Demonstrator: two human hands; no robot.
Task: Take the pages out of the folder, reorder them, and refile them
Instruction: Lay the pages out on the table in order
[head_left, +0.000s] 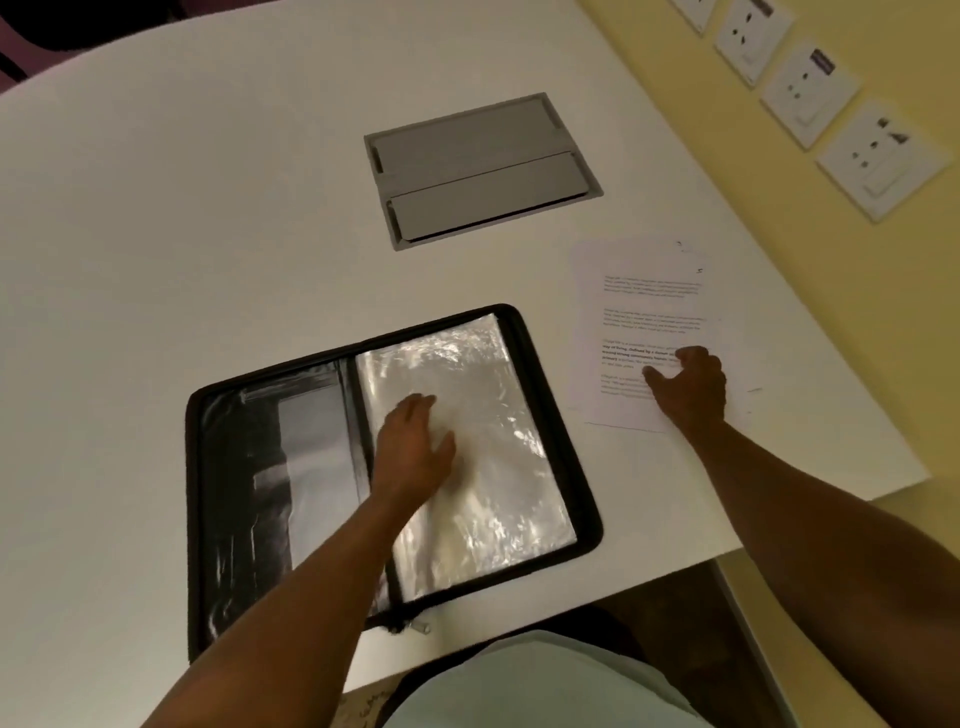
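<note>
Folder open on the table, pages laid out beside it.

The black zip folder is spread flat on the white table, and its glossy plastic sleeve is pressed by the left hand, fingers straight and lightly spread. To the right, the printed pages are touched by the right hand, fingers bent, possibly pinching the top sheet; the text is too blurred to be read. A grey cable hatch is set in the table beyond.

Printed text on pages too blurred to read; folder corner behind left forearm.
</note>
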